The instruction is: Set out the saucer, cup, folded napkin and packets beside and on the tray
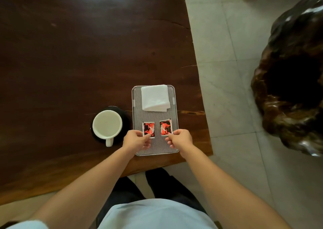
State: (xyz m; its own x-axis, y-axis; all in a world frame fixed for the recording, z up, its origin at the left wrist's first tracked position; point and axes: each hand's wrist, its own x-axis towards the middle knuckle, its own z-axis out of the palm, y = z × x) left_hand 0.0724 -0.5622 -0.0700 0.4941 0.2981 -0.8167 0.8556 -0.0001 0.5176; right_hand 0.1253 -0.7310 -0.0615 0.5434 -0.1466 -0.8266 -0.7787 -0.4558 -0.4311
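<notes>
A ribbed grey tray [155,116] lies near the table's right front corner. A folded white napkin [154,97] rests on its far half. Two red and black packets lie side by side on its near half. My left hand [136,140] pinches the near edge of the left packet [149,129]. My right hand [179,138] pinches the near edge of the right packet [165,127]. Left of the tray a white cup [107,125] stands on a dark saucer [125,118], with its handle pointing toward me.
The dark wooden table [78,53] stretches far and left; its right edge runs close beside the tray. Pale floor tiles [227,88] lie to the right, with a large dark carved wood stump [293,88] standing on them.
</notes>
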